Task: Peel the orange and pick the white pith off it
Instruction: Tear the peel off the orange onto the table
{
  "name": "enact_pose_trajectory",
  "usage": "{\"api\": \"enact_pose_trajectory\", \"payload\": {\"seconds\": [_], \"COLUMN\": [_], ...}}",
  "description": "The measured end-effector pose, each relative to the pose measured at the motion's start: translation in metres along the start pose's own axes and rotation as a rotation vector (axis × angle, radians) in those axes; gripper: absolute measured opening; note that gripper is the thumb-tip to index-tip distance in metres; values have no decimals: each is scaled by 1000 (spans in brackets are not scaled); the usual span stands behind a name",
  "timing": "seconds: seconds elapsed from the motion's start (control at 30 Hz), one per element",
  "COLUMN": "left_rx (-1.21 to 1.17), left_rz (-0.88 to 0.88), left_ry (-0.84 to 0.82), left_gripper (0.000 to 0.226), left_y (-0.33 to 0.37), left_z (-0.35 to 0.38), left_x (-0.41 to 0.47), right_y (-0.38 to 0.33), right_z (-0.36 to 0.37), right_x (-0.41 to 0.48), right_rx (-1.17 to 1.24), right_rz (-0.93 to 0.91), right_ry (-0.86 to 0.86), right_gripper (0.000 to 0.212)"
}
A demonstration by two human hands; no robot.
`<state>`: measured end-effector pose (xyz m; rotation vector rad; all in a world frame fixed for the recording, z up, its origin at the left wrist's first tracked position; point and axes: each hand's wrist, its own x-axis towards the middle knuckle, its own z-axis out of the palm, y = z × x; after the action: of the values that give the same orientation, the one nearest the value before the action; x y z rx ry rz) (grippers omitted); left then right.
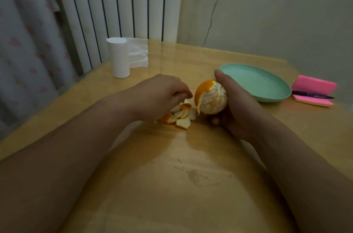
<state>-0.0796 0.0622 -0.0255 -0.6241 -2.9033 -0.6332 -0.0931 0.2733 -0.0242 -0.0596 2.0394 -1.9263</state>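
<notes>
Now we grip the orange (213, 97) in our right hand (236, 107), mostly peeled w/ an orange flap left on its far-left side, held just above the counter (172, 185). Our left hand (159, 95) is curled over the peel pile (179, 113); can't tell if it pinches a piece. Green plate (267, 87) sits right, behind the fruit.

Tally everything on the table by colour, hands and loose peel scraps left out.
Orange: 1, the orange, held in the right hand
Green: 1, the plate
White: 1, the tissue roll
Pink: 1, the notepad
Black: 1, the pen
Total: 5
</notes>
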Motion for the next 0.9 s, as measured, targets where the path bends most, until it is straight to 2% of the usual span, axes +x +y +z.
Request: {"api": "enact_pose_trajectory", "payload": {"seconds": [0.07,0.2,0.3,0.5,0.63,0.77,0.9], "left_rx": [-37,-64,-62,-338,-477,-399,-213], "left_rz": [-9,-25,-21,-87,-51,12,90], "left_ry": [26,73,96,86,118,166,219], "left_gripper": [29,18,21,31,25,26,29], "left_y": [1,3,5,16,18,22,18], "left_z": [1,1,1,8,8,14,17], "left_x": [-1,-2,-2,0,-1,-2,-2], "right_y": [-1,0,0,-4,-4,-5,-5], "right_z": [0,0,0,0,-2,1,6], "right_x": [-1,1,1,-3,-5,-8,-9], "right_rx": [-3,-1,5,66,49,94,133], "right_rz": [14,33,41,6,-43,-27,-13], "right_ry": [12,7,-7,-81,-116,-126,-95], "right_gripper": [60,65,68,50,55,64,56]}}
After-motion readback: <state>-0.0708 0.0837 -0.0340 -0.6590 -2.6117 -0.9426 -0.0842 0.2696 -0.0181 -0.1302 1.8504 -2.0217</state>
